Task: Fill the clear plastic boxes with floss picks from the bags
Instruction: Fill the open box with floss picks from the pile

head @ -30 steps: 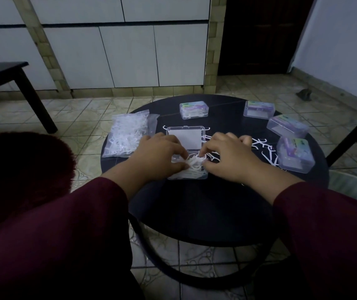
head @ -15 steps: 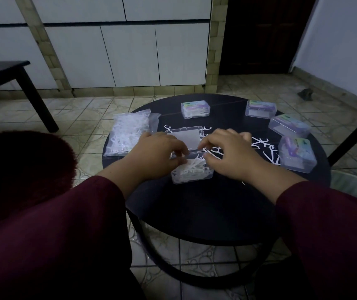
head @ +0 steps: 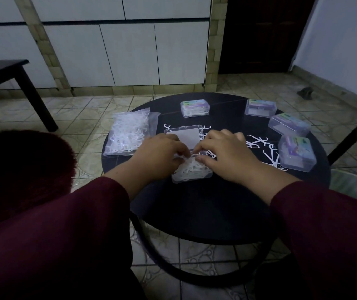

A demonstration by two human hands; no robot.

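Note:
An open clear plastic box (head: 191, 175) lies mid-table, its base heaped with white floss picks and its lid (head: 184, 135) folded back behind. My left hand (head: 158, 158) and my right hand (head: 227, 154) sit over the box's far edge, fingertips curled into the pile of picks; the fingers hide what they pinch. A clear bag of floss picks (head: 127, 133) lies at the left. Loose floss picks (head: 268, 152) are scattered to the right of my right hand.
Several closed clear boxes with coloured labels stand on the round black table (head: 216, 204): one at the back (head: 194, 108), three along the right edge (head: 259, 108) (head: 289, 124) (head: 297, 155). A dark red furry seat (head: 21, 169) is at the left; tiled floor surrounds the table.
Both hands stay over the open box and their fingers have shifted slightly among the picks. The view has tilted a little.

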